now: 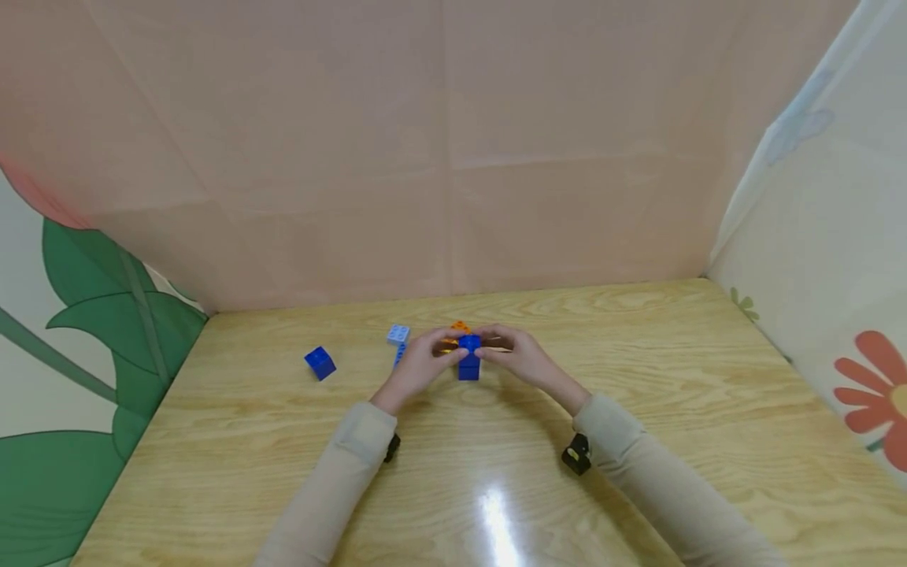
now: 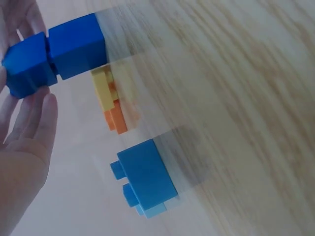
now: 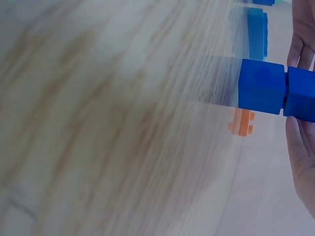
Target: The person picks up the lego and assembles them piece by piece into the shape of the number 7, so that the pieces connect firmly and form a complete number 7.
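Two dark blue bricks, one stacked on the other (image 1: pixel 468 359), stand on the wooden table (image 1: pixel 496 441). My left hand (image 1: pixel 448 346) and right hand (image 1: pixel 487 349) meet at the upper brick and pinch it from opposite sides. The left wrist view shows the blue stack (image 2: pixel 55 51) with fingers (image 2: pixel 34 123) against its upper brick. The right wrist view has the same stack (image 3: pixel 274 91) at the right edge, with fingers (image 3: pixel 301 162) beside it.
An orange brick (image 1: pixel 460 326) lies just behind the stack. A light blue brick on a blue one (image 1: pixel 398 335) stands to the left, and a single dark blue brick (image 1: pixel 320 363) lies farther left. Fabric walls close in the back and both sides.
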The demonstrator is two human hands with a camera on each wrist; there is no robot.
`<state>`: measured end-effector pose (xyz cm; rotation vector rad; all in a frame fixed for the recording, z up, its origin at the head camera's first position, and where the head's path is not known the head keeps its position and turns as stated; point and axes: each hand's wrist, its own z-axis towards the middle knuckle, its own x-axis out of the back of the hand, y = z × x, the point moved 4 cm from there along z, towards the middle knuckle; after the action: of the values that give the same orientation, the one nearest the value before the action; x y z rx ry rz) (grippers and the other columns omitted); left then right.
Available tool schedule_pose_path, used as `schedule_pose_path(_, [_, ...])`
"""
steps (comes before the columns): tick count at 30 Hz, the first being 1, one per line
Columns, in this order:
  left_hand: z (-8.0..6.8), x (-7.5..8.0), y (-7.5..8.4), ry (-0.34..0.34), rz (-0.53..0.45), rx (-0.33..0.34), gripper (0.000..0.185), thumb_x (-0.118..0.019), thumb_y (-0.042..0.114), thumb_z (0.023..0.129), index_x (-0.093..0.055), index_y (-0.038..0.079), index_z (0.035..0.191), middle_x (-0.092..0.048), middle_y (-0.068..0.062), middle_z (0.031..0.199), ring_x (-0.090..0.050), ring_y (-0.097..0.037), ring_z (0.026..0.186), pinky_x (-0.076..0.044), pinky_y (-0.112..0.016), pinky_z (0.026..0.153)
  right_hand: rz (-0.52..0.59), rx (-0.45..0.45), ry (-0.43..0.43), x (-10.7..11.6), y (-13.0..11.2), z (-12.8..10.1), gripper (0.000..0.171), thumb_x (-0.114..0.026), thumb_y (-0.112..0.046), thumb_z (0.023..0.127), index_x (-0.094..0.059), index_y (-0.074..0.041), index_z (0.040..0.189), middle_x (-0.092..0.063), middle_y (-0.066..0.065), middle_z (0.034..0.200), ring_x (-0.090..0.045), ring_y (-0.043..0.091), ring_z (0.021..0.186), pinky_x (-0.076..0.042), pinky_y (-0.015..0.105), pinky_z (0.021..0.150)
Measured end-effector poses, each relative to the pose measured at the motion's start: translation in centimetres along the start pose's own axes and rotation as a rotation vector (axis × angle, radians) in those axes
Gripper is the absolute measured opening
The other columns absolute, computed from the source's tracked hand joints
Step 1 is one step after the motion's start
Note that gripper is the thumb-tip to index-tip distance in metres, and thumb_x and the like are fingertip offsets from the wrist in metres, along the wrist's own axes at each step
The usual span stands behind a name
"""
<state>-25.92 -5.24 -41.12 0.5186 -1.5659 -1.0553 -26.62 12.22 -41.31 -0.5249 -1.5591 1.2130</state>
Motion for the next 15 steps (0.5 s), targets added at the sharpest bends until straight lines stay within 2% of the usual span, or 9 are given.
schedule_pose_path(15, [0.35, 0.00, 0.06, -0.060, -0.088, 0.050, 0.040, -0.061, 0.030, 0.094, -0.058, 0.015, 0.130, -0.060, -0.009, 0.131, -0.058, -0.029, 0.120, -0.053, -0.042, 0.096, 0.041, 0.001, -0.029, 0.16, 0.64, -0.06, 0.044, -0.063, -0.016, 0.093, -0.052, 0.001, 0.132, -0.057, 0.022, 0.132, -0.054, 0.039, 0.124, -0.052, 0.044, 0.097])
